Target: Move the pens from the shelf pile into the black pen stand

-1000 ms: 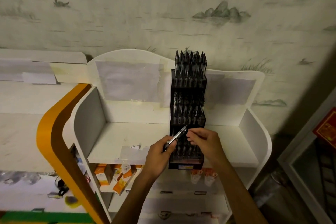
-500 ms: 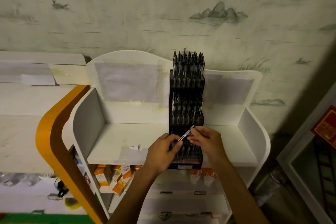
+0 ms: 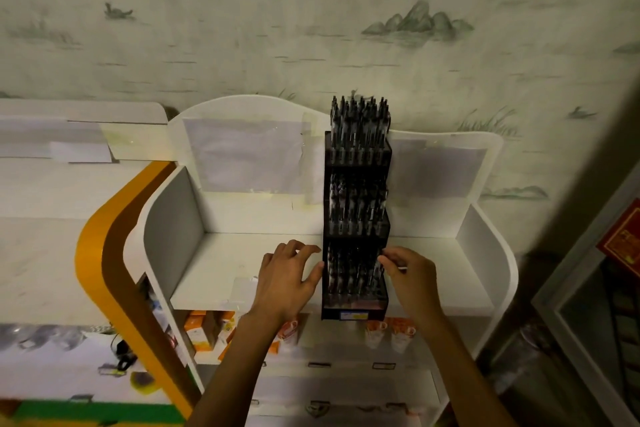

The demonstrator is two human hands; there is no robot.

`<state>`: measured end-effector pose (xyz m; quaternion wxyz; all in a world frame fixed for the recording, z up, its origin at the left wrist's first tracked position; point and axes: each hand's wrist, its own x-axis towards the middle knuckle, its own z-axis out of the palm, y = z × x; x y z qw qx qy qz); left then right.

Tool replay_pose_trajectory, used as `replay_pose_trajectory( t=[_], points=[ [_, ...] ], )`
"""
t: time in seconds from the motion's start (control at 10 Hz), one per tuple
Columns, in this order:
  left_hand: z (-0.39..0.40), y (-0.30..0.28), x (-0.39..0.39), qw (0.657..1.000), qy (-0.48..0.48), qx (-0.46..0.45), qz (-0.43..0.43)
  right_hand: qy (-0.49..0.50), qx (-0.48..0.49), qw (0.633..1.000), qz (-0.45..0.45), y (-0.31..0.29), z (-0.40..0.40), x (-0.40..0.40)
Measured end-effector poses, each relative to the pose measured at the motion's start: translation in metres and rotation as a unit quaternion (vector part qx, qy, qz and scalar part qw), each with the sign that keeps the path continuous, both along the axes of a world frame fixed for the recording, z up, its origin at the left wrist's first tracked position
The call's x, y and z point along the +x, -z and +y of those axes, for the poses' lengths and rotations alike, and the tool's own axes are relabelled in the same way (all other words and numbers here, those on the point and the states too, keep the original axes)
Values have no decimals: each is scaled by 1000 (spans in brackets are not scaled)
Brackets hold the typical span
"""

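The black pen stand (image 3: 356,312) rises in three stepped tiers on the white shelf (image 3: 214,267), and dark pens (image 3: 358,121) stand packed in every tier. My left hand (image 3: 287,279) is beside the stand's lower tier with fingers spread and holds nothing; its thumb touches the stand's left wall. My right hand (image 3: 410,276) is at the right edge of the lower tier. Its fingertips pinch the top of a dark pen (image 3: 380,269) that stands upright among the others there. The pen's lower part is hidden in the tier.
The shelf has white side walls (image 3: 173,218) and a curved back panel against the wall. An orange-brown curved panel (image 3: 104,253) borders it on the left. Orange boxes (image 3: 201,329) and small cups (image 3: 398,333) sit on the shelf below. A glass cabinet (image 3: 595,305) stands at right.
Both hands held one pen slanted in front of the lower tier. Now my left hand has let go and moved left of the stand, and my right hand has brought the pen upright into the tier.
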<state>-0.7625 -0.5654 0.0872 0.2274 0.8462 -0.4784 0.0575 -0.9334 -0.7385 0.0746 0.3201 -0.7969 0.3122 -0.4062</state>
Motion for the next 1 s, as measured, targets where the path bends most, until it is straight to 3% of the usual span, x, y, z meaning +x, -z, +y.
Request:
replay_pose_trajectory(
  t=[0.5, 0.7, 1.0],
  points=[
    [6, -7, -2, 1000, -19, -11, 14, -24, -15, 999, 32, 9, 0, 4],
    [13, -9, 5, 1000, -27, -9, 12, -33, -22, 991, 130, 26, 3, 1],
    [47, -33, 34, 999, -44, -8, -2, 27, -30, 992, 119, -24, 20, -2]
  ],
)
